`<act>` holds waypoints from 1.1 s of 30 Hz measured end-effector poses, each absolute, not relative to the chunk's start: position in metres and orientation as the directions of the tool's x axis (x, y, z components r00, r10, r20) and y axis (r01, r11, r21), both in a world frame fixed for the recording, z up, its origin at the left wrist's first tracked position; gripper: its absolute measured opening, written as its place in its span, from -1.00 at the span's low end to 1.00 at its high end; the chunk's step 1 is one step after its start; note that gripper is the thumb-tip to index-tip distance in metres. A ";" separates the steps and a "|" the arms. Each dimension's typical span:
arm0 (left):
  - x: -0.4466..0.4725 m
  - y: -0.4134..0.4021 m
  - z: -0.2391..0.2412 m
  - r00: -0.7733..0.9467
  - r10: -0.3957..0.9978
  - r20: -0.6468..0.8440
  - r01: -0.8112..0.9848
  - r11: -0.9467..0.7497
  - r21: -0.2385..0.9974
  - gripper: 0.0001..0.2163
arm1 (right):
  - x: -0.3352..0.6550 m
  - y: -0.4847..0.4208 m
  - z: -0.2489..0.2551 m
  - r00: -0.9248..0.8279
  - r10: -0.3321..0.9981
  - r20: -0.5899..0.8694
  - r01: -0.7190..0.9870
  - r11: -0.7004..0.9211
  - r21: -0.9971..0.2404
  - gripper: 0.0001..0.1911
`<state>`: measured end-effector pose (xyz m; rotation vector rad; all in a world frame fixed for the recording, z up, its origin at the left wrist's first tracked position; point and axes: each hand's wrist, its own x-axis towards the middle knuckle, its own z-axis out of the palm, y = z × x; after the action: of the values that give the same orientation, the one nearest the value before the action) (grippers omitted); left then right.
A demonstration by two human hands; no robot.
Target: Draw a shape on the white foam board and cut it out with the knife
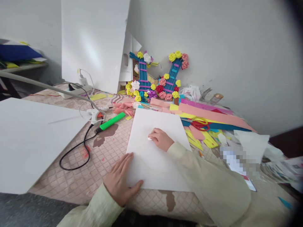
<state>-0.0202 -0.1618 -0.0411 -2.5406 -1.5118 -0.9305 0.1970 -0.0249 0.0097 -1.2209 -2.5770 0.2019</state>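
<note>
At the far left, a shelf (pixel 38 66) holds a stack of coloured sheets (pixel 19 52) beside the grey wall (pixel 224 47). Forward of it, a flat white panel (pixel 35 142) lies on the worktable (pixel 109 171), whose cover is beige with a diamond pattern and brown stains. Behind the flat panel, a power strip (pixel 68 93) sits before a tall white panel (pixel 92 41), which stands upright. Next come a white glue gun (pixel 95 118) with a looped black cord (pixel 62 160) and a green tool (pixel 112 121) with a black end. The left hand (pixel 119 181) lies on the left edge of the white board (pixel 142 123), which is flat at the table's centre; its four fingers are extended close together, thumb set wide apart. At the rear, two blue frames (pixel 173 75) with paper flowers stand near the wall. The right hand (pixel 162 140) has its fingers drawn narrow, pinching a small white piece (pixel 149 138) against the board's upper middle. Further right lie coloured paper strips (pixel 213 115) and red-and-yellow scissors (pixel 201 119).
</note>
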 end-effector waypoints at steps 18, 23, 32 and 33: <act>-0.020 -0.163 -0.037 0.352 0.777 0.521 0.818 -0.527 0.233 -0.35 | 0.171 -0.048 0.011 -0.698 0.714 0.060 0.702 0.698 -0.139 -0.80; -0.019 -0.162 -0.038 0.349 0.771 0.533 0.815 -0.531 0.234 -0.36 | 0.176 -0.054 0.009 -0.648 0.758 0.080 0.749 0.652 -0.118 -0.78; -0.021 -0.160 -0.039 0.367 0.756 0.542 0.808 -0.548 0.218 -0.37 | 0.264 -0.061 0.056 -0.400 0.854 0.332 0.870 0.468 -0.157 -0.80; -0.021 -0.160 -0.039 0.368 0.754 0.545 0.805 -0.551 0.219 -0.37 | 0.277 -0.067 0.066 -0.338 0.858 0.386 0.887 0.428 -0.174 -0.78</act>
<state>-0.0211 -0.1605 -0.0394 -2.5272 -1.4436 -0.9352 0.2769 -0.0666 0.0661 -1.4810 -2.2671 -0.0934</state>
